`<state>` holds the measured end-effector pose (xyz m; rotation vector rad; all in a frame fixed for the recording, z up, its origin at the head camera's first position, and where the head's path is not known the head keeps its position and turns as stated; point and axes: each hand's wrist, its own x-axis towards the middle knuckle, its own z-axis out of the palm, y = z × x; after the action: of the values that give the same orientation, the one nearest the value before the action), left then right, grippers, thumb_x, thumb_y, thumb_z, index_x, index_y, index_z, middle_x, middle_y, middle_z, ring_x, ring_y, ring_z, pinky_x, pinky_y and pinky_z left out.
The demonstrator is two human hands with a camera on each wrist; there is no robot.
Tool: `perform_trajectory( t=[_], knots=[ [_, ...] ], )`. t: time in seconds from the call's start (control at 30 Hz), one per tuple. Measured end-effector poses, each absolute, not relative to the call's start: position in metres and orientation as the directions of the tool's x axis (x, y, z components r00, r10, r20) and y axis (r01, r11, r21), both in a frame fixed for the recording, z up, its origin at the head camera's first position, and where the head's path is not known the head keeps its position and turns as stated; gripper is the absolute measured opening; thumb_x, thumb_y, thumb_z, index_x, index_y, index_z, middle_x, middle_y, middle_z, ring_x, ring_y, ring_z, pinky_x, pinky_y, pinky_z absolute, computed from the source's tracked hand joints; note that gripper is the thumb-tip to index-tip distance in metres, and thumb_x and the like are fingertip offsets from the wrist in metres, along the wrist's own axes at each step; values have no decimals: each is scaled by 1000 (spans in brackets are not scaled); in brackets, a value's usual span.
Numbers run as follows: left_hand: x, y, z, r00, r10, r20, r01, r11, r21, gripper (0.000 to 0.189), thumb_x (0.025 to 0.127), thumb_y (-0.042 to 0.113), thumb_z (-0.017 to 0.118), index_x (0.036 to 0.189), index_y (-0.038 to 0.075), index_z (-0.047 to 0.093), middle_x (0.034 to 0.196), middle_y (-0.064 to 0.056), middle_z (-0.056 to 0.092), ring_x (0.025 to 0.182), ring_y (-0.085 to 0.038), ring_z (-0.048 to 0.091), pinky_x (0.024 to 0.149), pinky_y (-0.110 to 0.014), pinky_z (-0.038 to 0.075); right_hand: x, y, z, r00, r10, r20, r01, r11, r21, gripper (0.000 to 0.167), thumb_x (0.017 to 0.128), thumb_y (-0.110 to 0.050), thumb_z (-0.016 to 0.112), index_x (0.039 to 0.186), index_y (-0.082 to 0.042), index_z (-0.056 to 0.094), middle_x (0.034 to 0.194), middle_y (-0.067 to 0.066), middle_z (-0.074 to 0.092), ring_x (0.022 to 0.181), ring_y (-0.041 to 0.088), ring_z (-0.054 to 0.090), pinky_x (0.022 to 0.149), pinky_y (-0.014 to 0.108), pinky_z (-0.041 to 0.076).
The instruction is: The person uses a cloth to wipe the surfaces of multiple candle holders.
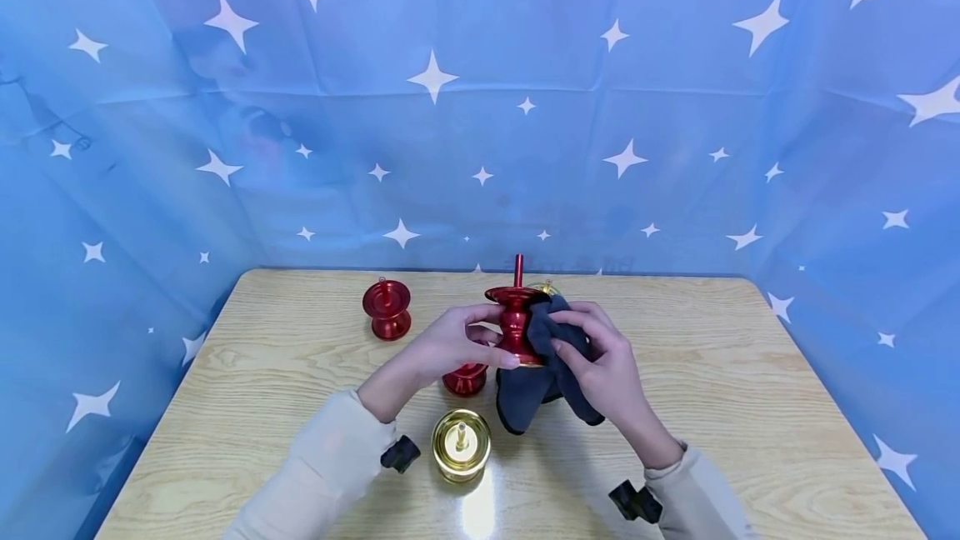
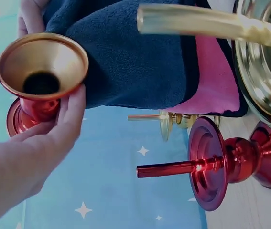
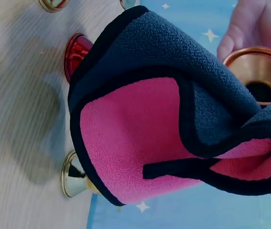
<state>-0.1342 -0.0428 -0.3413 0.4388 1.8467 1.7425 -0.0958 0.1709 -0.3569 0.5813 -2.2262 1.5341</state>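
My left hand [image 1: 453, 344] holds a shiny red candle holder [image 1: 514, 325] above the table, thumb and fingers round its lower part. Its thin tube points up. From below, the left wrist view shows the hollow, copper-coloured inside of its base [image 2: 43, 52]. In my right hand [image 1: 611, 365] is a soft cloth [image 1: 553, 373], pinched between thumb and fingers and laid against the right side of the holder's body. The cloth is dark blue with a black edge, and its other face [image 3: 130, 129] is pink. Its loose part hangs down in folds.
On the wooden table [image 1: 697, 373] a red candle holder [image 1: 386, 311] stands at the back left. Another red one [image 1: 465, 380] is partly hidden behind my left hand. A gold one [image 1: 461, 444] stands in front; another gold one [image 1: 547, 287] shows behind the cloth. Star-patterned blue fabric [image 1: 495, 140] surrounds the table.
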Motion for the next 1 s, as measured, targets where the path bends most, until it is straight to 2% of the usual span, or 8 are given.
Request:
perform_trajectory(
  t=[0.27,0.47,0.67,0.87,1.0],
  knots=[
    [-135,-45,-336,-764,636,-103,-156,-27,987,58,81,3,67,131,-7,40,122,-18,52,110,-25,52,92,-33,44,-99,173,-363,-873,-138,468,-488,274,-829,25,79,15,60,100,3,63,108,16,53,98,15,53,80,15,46],
    [-136,-42,-335,-797,590,-131,-125,51,991,57,79,3,69,130,-2,43,120,-15,54,110,-25,51,88,-32,47,-97,174,-351,-852,-121,509,-520,305,-798,27,78,16,61,101,1,65,111,14,53,104,27,51,83,15,45],
    [-138,-42,-336,-797,594,-109,-68,91,994,58,81,6,68,133,1,43,113,-13,56,102,-23,54,83,-30,48,-95,174,-342,-800,-164,578,-597,322,-735,29,76,17,63,101,2,65,112,13,54,104,26,53,84,15,45],
    [-138,-46,-338,-752,654,-84,-88,26,996,57,85,1,62,136,-3,36,116,-17,54,107,-23,53,88,-30,46,-96,178,-349,-828,-153,539,-560,259,-787,28,77,18,60,101,4,63,110,13,52,105,28,52,84,17,46],
    [-136,-45,-338,-742,663,-100,-123,12,992,59,85,1,62,137,-2,34,120,-18,51,111,-25,50,91,-33,44,-97,178,-353,-838,-142,527,-545,249,-800,27,77,19,60,100,4,62,109,13,51,104,27,51,85,17,45]
  ],
)
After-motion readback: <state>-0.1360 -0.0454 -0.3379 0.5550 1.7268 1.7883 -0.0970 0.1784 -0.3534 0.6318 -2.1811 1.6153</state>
